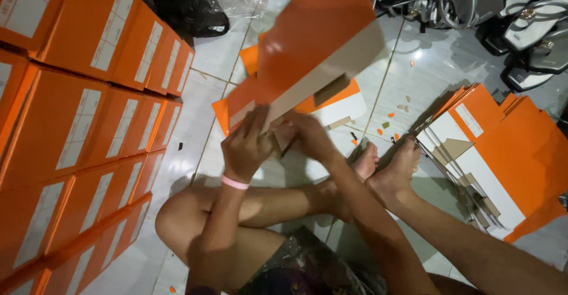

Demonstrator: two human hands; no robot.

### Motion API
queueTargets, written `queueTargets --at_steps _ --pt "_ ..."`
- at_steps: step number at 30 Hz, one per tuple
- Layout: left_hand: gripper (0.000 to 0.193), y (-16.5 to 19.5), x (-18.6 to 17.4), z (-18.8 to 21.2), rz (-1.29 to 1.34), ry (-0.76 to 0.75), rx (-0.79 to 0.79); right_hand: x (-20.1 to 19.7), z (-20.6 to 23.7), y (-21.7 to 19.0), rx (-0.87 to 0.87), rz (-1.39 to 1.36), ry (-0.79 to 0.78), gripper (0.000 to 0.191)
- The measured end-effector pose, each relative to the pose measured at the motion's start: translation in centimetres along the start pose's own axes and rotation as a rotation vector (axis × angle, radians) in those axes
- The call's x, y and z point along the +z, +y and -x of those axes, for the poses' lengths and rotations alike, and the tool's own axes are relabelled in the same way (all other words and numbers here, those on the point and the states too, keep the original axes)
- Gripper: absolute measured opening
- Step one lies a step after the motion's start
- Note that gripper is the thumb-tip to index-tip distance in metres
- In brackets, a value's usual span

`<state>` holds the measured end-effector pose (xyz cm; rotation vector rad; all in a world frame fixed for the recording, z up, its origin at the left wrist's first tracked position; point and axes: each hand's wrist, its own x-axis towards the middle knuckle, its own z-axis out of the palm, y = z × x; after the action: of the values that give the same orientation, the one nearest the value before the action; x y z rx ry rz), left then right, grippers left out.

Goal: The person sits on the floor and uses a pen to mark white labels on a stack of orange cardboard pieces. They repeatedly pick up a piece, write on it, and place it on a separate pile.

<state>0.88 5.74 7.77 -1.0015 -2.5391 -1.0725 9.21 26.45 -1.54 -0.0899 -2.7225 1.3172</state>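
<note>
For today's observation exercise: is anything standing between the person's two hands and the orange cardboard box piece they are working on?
Nothing visible does. The left hand presses directly on the lower end of the orange box blank, and the right hand grips the same end beside it. The flat stack of blanks and the finished boxes lie off to the sides.

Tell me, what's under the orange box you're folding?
Under the orange box lies another flat orange-and-white cardboard piece on the tiled floor. Most of it is covered.
</note>
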Motion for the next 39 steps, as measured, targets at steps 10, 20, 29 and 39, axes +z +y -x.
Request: queueTargets --at_steps 10,20,29,39 --pt "0.048 -0.4 0.9 0.2 -0.016 0.071 -0.009 -9.0 4.1 6.9 0.397 0.408 0.496 0.036" --pt "0.037 -0.9 0.3 -0.1 0.13 0.141 -0.174 -10.5 2.9 4.3 0.696 -0.379 0.655 0.028" --pt "0.081 0.0 1.9 0.3 0.026 -0.052 0.002 -12.0 1.2 -2.8 0.313 -1.17 0.623 0.03" --pt "0.07 -0.5 3.7 1.2 -0.161 -0.08 0.015 -10.5 1.3 0.1 0.224 -0.491 0.555 0.045"
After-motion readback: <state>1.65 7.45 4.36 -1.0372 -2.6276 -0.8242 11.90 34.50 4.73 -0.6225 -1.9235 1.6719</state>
